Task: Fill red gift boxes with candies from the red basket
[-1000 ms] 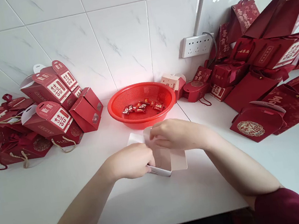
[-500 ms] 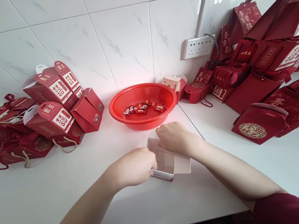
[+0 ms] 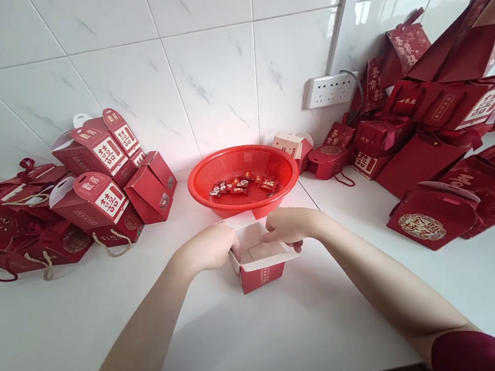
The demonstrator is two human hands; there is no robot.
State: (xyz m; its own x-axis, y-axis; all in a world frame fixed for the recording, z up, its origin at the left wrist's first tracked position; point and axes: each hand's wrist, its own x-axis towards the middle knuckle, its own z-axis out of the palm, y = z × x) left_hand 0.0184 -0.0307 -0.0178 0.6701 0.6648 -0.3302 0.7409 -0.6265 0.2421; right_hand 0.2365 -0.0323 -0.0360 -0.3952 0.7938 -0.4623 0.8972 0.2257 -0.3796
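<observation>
My left hand (image 3: 210,247) pinches the left wall of the box (image 3: 264,277); my right hand (image 3: 294,225), curled closed, holds its right edge. Basket (image 3: 226,165) of sweets (image 3: 241,185) behind.

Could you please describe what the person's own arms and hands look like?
The left hand and right hand are ungloved, with bare wrists and forearms. Dark maroon sleeves end near the elbows. Some fingers are hidden, so rings cannot be ruled out.
</observation>
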